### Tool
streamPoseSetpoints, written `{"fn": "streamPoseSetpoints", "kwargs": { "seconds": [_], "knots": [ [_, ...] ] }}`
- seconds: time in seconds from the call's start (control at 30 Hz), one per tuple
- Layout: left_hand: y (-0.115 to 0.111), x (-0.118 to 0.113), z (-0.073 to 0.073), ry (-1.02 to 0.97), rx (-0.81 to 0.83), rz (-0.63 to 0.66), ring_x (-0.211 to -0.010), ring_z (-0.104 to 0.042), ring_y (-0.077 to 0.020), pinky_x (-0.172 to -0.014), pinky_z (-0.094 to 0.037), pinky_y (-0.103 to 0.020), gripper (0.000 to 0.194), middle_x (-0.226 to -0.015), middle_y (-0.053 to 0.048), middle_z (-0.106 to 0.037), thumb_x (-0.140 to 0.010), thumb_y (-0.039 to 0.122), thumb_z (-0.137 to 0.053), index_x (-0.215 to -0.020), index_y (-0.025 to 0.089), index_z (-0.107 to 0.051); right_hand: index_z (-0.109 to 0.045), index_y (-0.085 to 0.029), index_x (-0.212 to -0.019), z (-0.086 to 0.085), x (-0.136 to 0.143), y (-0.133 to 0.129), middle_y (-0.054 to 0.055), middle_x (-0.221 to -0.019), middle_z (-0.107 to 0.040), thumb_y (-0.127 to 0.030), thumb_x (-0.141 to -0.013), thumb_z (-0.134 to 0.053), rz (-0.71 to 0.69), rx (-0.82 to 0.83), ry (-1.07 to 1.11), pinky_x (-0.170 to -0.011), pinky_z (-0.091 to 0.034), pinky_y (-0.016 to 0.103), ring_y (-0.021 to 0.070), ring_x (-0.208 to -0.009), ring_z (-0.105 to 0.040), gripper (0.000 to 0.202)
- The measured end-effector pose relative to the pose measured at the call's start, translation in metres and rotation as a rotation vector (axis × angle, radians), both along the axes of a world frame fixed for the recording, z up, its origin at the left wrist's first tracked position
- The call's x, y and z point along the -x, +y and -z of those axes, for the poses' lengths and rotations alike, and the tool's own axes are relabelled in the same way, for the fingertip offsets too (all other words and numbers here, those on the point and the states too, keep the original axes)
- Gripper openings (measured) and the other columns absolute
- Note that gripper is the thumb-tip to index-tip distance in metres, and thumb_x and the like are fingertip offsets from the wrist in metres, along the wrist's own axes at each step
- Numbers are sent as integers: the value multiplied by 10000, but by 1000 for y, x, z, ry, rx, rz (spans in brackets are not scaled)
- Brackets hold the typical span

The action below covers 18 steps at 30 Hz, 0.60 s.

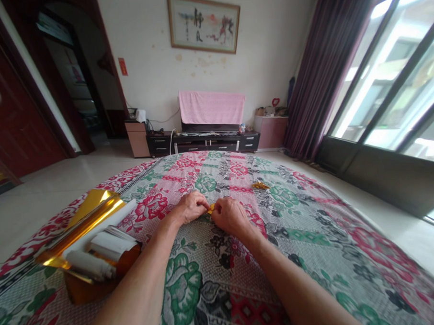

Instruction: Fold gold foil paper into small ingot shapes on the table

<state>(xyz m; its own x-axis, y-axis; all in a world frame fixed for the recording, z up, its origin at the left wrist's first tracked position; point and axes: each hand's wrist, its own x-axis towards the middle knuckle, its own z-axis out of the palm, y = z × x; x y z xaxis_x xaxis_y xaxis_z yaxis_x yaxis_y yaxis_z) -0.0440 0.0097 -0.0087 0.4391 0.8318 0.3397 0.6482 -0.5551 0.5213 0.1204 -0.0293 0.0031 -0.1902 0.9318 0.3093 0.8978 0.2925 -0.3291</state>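
Observation:
Between my two hands, over the middle of the flowered cloth, is a small piece of gold foil paper [211, 208]. My left hand [193, 205] pinches its left side with the fingertips. On the other side my right hand [229, 213] is closed round the piece, which hides most of it. Farther off to the right lies a small folded gold paper piece [261, 185]. At the left, beside my left forearm, rest gold foil sheets [93, 220], partly rolled, with white paper rolls [90, 265] among them.
The patterned cloth [294, 274] covers a wide surface under my arms. Beyond it stand a low black cabinet [205, 146] and a screen draped with a pink cloth [212, 106]. Purple curtains [328, 66] and tall windows are on the right, a dark red door [16, 104] on the left.

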Motion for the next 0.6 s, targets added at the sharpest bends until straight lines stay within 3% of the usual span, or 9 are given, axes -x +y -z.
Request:
{"fn": "streamPoseSetpoints", "kwargs": {
  "seconds": [0.6],
  "knots": [
    [-7,-5,-5,31,18,-109,-787,-577,-131,-776,-458,-224,97,-853,-15,-639,-651,231,-626,-693,207,-710,-708,-185,-738,-4,-7,3,44,-709,-692,-180,-716,-515,-82,58,90,-560,-360,216,140,-633,-602,194]
  ]
}}
